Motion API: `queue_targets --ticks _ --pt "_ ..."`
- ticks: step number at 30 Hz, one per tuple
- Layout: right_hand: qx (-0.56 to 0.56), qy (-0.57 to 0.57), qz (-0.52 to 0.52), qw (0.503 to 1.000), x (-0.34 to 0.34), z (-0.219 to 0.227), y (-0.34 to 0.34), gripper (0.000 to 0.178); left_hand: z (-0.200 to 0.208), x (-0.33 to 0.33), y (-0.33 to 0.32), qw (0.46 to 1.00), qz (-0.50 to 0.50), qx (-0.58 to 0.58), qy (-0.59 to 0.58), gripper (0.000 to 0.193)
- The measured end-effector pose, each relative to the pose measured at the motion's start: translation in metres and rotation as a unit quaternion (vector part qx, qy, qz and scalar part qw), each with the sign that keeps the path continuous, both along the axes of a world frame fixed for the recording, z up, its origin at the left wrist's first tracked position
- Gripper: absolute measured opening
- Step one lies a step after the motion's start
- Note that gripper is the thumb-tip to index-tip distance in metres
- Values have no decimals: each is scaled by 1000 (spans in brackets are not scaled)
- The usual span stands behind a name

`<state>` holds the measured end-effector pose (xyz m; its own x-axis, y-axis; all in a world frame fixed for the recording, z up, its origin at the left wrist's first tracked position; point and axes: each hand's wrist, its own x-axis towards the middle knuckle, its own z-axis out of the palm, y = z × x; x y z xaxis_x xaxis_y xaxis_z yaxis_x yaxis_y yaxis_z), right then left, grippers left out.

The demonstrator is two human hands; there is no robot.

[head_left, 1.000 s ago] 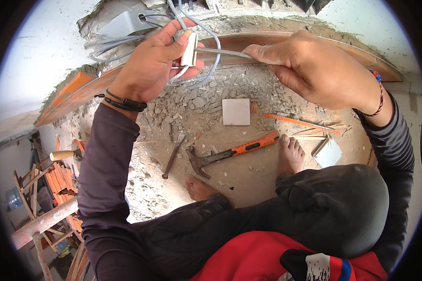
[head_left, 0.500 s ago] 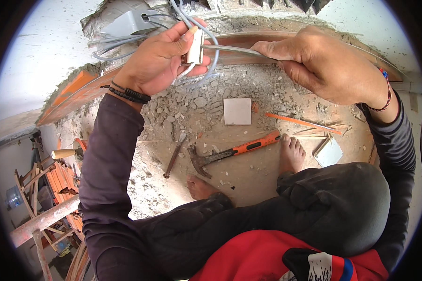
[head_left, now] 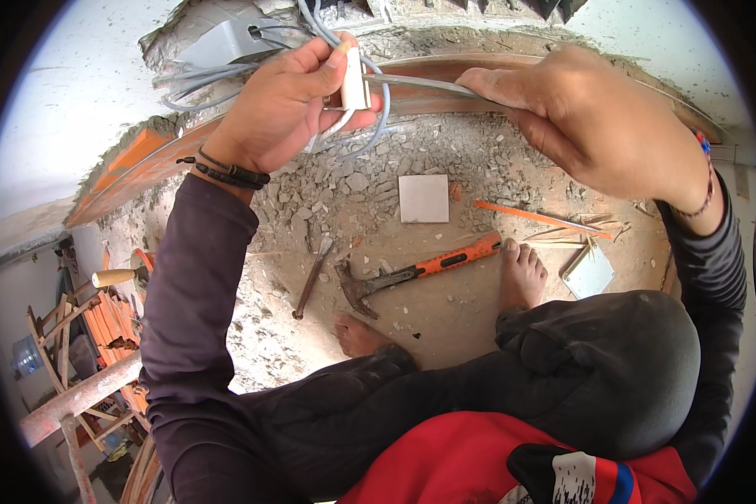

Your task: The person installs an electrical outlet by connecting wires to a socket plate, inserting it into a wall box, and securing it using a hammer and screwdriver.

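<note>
My left hand (head_left: pixel 290 105) pinches a small white electrical outlet module (head_left: pixel 355 82) between thumb and fingers, up near the wall. A white wire (head_left: pixel 338 126) comes from its lower end, and grey cables (head_left: pixel 323 32) hang behind and beside it. My right hand (head_left: pixel 575 122) is closed round a screwdriver, its handle hidden in the fist. The screwdriver's metal shaft (head_left: pixel 420 83) points left, with its tip against the module's right side. Left of the module, a grey electrical box (head_left: pixel 223 44) with wires through its hole lies at the broken wall.
On the rubble-strewn floor lie a claw hammer (head_left: pixel 420 270) with an orange handle, a chisel (head_left: pixel 312 277), a square white tile (head_left: pixel 424 199) and an orange strip (head_left: pixel 538 218). A white plate (head_left: pixel 589 273) rests near my foot (head_left: pixel 525 273). A metal bar (head_left: pixel 80 399) stands lower left.
My right hand has turned and shifted slightly right and down, still round the screwdriver. The outlet module has turned a little in my left hand, its tip contact kept.
</note>
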<state>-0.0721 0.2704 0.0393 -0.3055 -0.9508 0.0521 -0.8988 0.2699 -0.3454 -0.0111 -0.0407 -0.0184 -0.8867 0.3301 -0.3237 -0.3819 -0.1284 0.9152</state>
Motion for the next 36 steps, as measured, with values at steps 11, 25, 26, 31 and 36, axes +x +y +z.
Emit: queue_targets --ticks 11,25,26,31,36 --pt "-30 -458 -130 879 17 3 21 23 9 -4 22 996 37 -65 47 41" --pt "-354 -364 -247 826 19 -75 -77 25 3 3 26 994 90 38 46 31" --pt "-362 -349 -254 826 20 -78 -79 23 3 5 29 992 110 12 55 31" --pt "-397 -414 -287 767 35 -83 -84 18 -3 7 43 980 178 -44 72 27" --pt "-417 -410 -278 762 41 -87 -84 15 -9 7 40 983 172 17 56 24"
